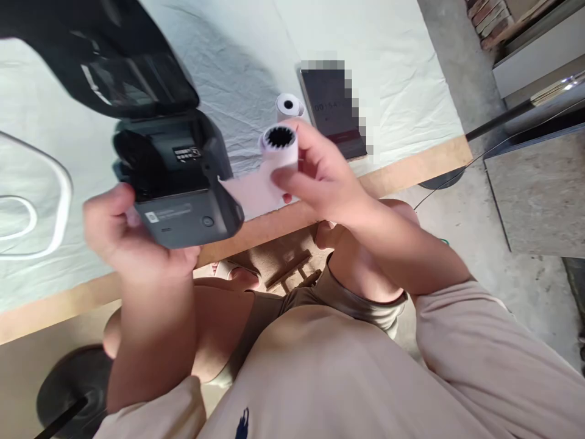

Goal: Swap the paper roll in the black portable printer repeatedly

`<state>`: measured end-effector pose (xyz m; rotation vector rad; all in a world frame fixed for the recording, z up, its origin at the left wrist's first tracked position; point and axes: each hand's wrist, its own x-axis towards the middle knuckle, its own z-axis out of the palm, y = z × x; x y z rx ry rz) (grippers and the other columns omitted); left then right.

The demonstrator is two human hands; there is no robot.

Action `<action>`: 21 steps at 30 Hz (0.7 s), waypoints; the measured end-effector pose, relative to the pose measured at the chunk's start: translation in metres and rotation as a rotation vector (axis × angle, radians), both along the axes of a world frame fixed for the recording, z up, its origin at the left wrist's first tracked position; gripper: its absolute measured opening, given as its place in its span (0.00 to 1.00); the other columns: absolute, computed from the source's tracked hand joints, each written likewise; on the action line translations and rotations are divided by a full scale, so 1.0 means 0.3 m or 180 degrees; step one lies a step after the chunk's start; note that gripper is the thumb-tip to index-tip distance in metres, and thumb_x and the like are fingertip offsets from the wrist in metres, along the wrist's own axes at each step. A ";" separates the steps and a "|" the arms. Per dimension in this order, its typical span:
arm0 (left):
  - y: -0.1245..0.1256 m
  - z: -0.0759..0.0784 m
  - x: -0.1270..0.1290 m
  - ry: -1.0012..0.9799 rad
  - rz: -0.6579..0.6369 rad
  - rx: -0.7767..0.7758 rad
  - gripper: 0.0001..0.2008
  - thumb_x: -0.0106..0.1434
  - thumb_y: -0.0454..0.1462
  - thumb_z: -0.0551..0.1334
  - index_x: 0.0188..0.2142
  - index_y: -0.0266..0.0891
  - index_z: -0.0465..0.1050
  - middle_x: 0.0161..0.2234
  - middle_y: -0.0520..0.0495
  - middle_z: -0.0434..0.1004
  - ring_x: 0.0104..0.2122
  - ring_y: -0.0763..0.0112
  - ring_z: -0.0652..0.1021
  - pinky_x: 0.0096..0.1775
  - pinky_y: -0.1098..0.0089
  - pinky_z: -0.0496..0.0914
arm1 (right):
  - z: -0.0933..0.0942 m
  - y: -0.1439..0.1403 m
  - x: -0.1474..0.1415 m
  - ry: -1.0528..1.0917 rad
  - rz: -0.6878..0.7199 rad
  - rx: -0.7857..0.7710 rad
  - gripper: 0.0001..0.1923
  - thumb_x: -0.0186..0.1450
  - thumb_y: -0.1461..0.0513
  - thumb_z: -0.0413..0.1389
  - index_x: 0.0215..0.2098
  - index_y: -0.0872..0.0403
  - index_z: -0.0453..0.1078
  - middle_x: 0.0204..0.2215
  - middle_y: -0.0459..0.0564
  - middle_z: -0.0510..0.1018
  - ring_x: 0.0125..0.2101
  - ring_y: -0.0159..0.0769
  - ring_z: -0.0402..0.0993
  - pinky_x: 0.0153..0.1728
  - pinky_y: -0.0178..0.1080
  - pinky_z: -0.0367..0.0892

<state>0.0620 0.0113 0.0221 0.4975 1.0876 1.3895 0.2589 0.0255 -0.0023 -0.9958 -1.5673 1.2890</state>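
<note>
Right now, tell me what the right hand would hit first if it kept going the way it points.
Probably the open printer in the left hand. The right hand, holding a paper roll, points left toward it; depth is unclear.

Phone [336, 113] screen: timer digits, roughly "00:54", blurred. Printer [183, 183] labels illegible.

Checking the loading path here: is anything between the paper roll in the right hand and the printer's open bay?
Nothing visible: the paper roll in the right hand sits beside the printer, held by the left hand, its lid swung up.
</note>
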 end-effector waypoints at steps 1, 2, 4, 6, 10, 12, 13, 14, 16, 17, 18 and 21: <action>-0.004 0.008 -0.008 -0.0017 0.0070 0.0196 0.13 0.63 0.38 0.54 0.40 0.46 0.76 0.37 0.56 0.82 0.59 0.63 0.76 0.62 0.66 0.72 | -0.008 -0.004 -0.006 -0.0290 0.0025 0.0162 0.16 0.67 0.55 0.53 0.51 0.50 0.64 0.46 0.49 0.75 0.40 0.33 0.75 0.38 0.37 0.78; -0.009 0.014 -0.017 -0.0064 0.0095 0.0431 0.14 0.64 0.38 0.54 0.43 0.46 0.77 0.40 0.56 0.82 0.62 0.62 0.74 0.64 0.67 0.70 | -0.013 -0.011 -0.012 -0.0618 0.0042 0.0367 0.15 0.68 0.56 0.52 0.52 0.49 0.65 0.50 0.50 0.76 0.45 0.35 0.75 0.44 0.39 0.79; -0.020 0.020 -0.034 -0.0136 0.0039 0.0747 0.16 0.67 0.39 0.54 0.48 0.48 0.79 0.45 0.57 0.83 0.66 0.61 0.72 0.67 0.69 0.67 | -0.017 -0.024 -0.022 -0.1235 0.0074 0.0796 0.16 0.71 0.57 0.50 0.55 0.48 0.65 0.55 0.51 0.76 0.54 0.39 0.74 0.54 0.44 0.77; -0.026 0.019 -0.048 -0.0159 -0.0137 0.0722 0.17 0.70 0.38 0.54 0.52 0.50 0.79 0.48 0.59 0.84 0.67 0.62 0.70 0.68 0.71 0.66 | -0.022 -0.029 -0.032 -0.1695 0.0065 0.1150 0.18 0.72 0.57 0.50 0.59 0.48 0.65 0.56 0.51 0.77 0.58 0.40 0.74 0.60 0.48 0.74; -0.024 0.007 -0.059 -0.0139 -0.0070 0.0763 0.21 0.68 0.38 0.58 0.58 0.49 0.76 0.46 0.58 0.85 0.67 0.60 0.71 0.68 0.67 0.66 | -0.052 -0.010 -0.053 -0.2303 -0.0202 0.1395 0.24 0.67 0.65 0.52 0.61 0.50 0.67 0.57 0.51 0.80 0.61 0.43 0.75 0.64 0.50 0.68; -0.021 -0.001 -0.061 -0.0058 -0.0104 0.0713 0.22 0.66 0.36 0.58 0.58 0.50 0.76 0.42 0.58 0.85 0.65 0.60 0.73 0.66 0.66 0.68 | -0.064 0.000 -0.055 -0.2427 -0.0217 0.1318 0.25 0.66 0.66 0.52 0.62 0.52 0.68 0.56 0.52 0.81 0.61 0.45 0.75 0.64 0.52 0.67; -0.019 -0.006 -0.062 -0.0061 -0.0140 0.0695 0.22 0.66 0.36 0.57 0.57 0.50 0.77 0.39 0.58 0.84 0.63 0.60 0.74 0.65 0.66 0.68 | -0.064 0.003 -0.052 -0.2416 -0.0195 0.1302 0.25 0.67 0.66 0.52 0.63 0.52 0.67 0.57 0.52 0.80 0.61 0.45 0.75 0.64 0.52 0.67; -0.018 -0.012 -0.063 -0.0115 -0.0167 0.0698 0.20 0.65 0.36 0.57 0.55 0.49 0.78 0.37 0.57 0.83 0.61 0.60 0.76 0.63 0.66 0.69 | -0.059 0.004 -0.045 -0.2367 -0.0188 0.1331 0.25 0.68 0.64 0.52 0.64 0.52 0.66 0.58 0.52 0.80 0.61 0.45 0.74 0.64 0.51 0.67; -0.015 -0.027 -0.069 -0.0338 -0.0192 0.0754 0.16 0.65 0.36 0.56 0.48 0.48 0.80 0.33 0.54 0.81 0.55 0.60 0.78 0.59 0.66 0.72 | -0.033 0.008 -0.025 -0.2286 -0.0365 0.1533 0.24 0.69 0.63 0.52 0.63 0.50 0.65 0.58 0.52 0.79 0.60 0.43 0.74 0.62 0.48 0.69; -0.013 -0.035 -0.073 -0.0478 -0.0170 0.0787 0.14 0.65 0.37 0.56 0.44 0.47 0.80 0.31 0.53 0.80 0.52 0.60 0.79 0.56 0.67 0.73 | -0.015 0.013 -0.013 -0.2295 -0.0613 0.1661 0.23 0.69 0.63 0.52 0.62 0.50 0.66 0.56 0.52 0.79 0.58 0.43 0.74 0.60 0.47 0.70; -0.012 -0.043 -0.077 -0.0617 -0.0148 0.0805 0.12 0.64 0.37 0.57 0.40 0.47 0.80 0.30 0.52 0.79 0.48 0.60 0.79 0.54 0.67 0.74 | 0.004 0.022 -0.003 -0.2342 -0.0949 0.1748 0.21 0.69 0.63 0.52 0.59 0.50 0.67 0.54 0.54 0.78 0.56 0.43 0.74 0.59 0.47 0.70; -0.011 -0.058 -0.085 -0.0853 -0.0089 0.0744 0.08 0.62 0.36 0.57 0.32 0.46 0.76 0.29 0.52 0.79 0.43 0.62 0.78 0.51 0.69 0.74 | 0.040 0.076 0.005 -0.2804 -0.1875 0.1388 0.20 0.68 0.60 0.59 0.58 0.56 0.69 0.54 0.60 0.74 0.55 0.50 0.71 0.61 0.53 0.66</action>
